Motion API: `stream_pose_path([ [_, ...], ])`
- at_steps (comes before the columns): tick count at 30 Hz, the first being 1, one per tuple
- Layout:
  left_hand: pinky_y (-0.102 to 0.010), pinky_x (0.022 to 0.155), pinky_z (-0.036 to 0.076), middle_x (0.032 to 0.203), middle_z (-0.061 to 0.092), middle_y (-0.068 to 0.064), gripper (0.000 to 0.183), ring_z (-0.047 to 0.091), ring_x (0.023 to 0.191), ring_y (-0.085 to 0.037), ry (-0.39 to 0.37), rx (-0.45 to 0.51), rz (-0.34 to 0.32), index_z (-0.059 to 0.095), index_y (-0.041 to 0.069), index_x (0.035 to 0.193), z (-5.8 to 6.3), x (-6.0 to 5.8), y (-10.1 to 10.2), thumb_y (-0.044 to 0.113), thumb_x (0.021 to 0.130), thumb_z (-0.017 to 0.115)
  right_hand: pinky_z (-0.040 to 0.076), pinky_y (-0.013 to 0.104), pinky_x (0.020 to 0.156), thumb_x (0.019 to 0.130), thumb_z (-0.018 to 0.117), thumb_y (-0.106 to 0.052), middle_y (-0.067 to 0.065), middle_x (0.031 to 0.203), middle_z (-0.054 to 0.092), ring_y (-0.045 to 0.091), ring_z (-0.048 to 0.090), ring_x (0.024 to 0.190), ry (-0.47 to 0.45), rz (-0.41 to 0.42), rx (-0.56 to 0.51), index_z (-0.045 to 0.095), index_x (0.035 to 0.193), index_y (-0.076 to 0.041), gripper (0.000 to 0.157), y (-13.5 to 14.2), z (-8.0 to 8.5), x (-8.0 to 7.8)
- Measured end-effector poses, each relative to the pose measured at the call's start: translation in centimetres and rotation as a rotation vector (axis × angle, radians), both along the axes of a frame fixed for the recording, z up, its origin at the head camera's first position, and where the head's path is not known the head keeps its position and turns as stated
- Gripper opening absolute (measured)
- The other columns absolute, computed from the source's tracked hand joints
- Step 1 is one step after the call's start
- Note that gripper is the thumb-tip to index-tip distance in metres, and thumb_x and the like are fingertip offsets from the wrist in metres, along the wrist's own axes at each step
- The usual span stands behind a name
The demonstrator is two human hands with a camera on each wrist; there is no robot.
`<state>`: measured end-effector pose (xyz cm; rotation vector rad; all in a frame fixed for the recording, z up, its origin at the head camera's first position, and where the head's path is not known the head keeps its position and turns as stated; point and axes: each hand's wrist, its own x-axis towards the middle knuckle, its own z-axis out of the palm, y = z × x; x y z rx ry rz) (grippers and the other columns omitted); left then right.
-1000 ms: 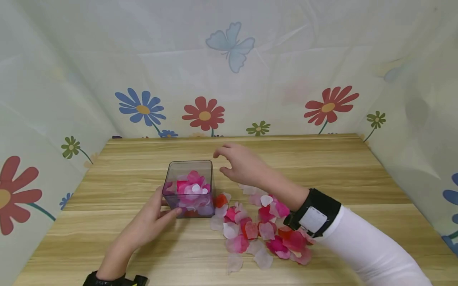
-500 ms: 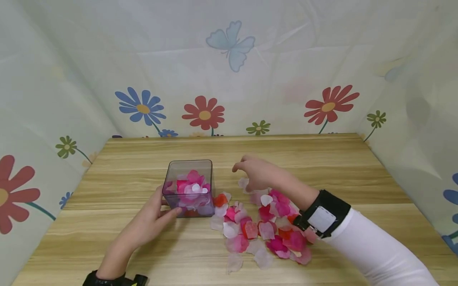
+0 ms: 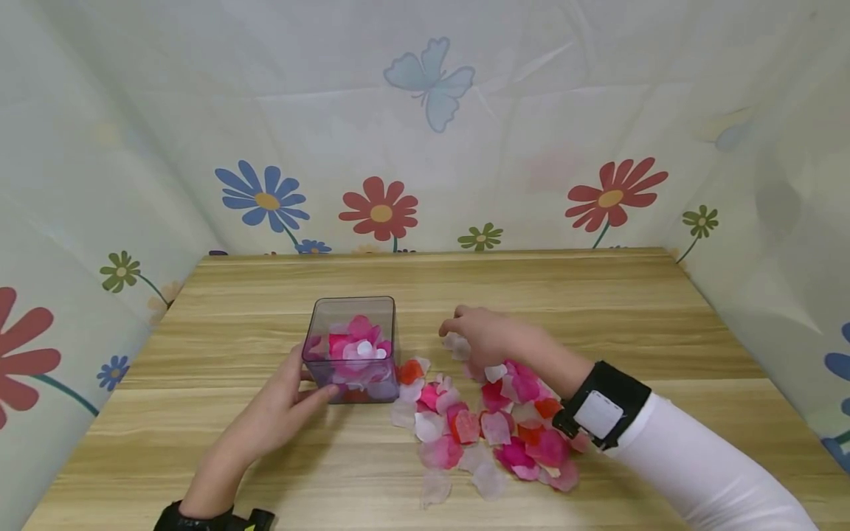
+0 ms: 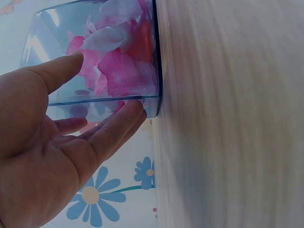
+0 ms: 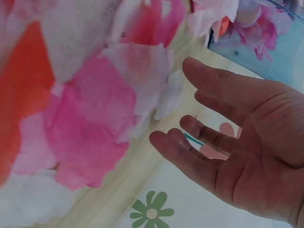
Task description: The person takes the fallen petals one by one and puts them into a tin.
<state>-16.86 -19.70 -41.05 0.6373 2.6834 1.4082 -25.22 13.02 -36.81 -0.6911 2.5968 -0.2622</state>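
Smoky see-through plastic: square box point(image 3: 348, 310) stands upright left of the table's middle, well in from the left edge and nearer the far left corner than the far right. Pink and white petals show inside it point(image 3: 361, 330). From my remote seat I see the wood-grain table point(image 3: 631, 310) run back from the box to the far edge, with a wide stretch between the loose petals point(image 3: 467, 425) and the right edge. Loose ones spread right of the box, the closest just beside its near right corner.

Left hand point(image 3: 282, 404): fingers along the box's left wall, thumb against its near wall; I read it as a hold round that corner.

Right hand point(image 3: 485, 335): over the far end of the loose spread. Right wrist view gives me thumb and fingers parted, loosely bent, nothing gripped. Pale petal point(image 3: 457, 346) at its fingertips; contact I cannot tell.

Flower-printed backdrop point(image 3: 518, 110) rises behind the far edge. Black strap point(image 3: 629, 397) and white sleeve point(image 3: 704, 457) on the right arm.
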Motion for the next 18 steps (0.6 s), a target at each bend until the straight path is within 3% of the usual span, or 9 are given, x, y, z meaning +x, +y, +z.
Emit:
stream_pose_path([
  [8, -0.023, 0.08, 0.053, 0.129, 0.046, -0.011, 0.066, 0.058, 0.107, -0.027, -0.017, -0.003, 0.006, 0.027, 0.004, 0.147, 0.1, 0.1, 0.0, 0.015, 0.096, 0.067, 0.053, 0.026, 0.076, 0.074, 0.087, -0.008, 0.004, 0.126, 0.048, 0.019, 0.052, 0.105, 0.037, 0.035, 0.045, 0.056, 0.136, -0.019, 0.07, 0.2, -1.2, 0.0],
  [18, -0.024, 0.081, 0.053, 0.131, 0.045, -0.013, 0.066, 0.058, 0.107, -0.027, -0.011, -0.006, 0.007, 0.027, 0.005, 0.147, 0.2, 0.0, 0.0, 0.016, 0.096, 0.067, 0.053, 0.03, 0.08, 0.078, 0.083, -0.005, 0.005, 0.124, 0.05, 0.02, 0.052, 0.103, 0.045, 0.018, 0.01, 0.057, 0.135, -0.015, 0.063, 0.5, -1.6, 0.0],
])
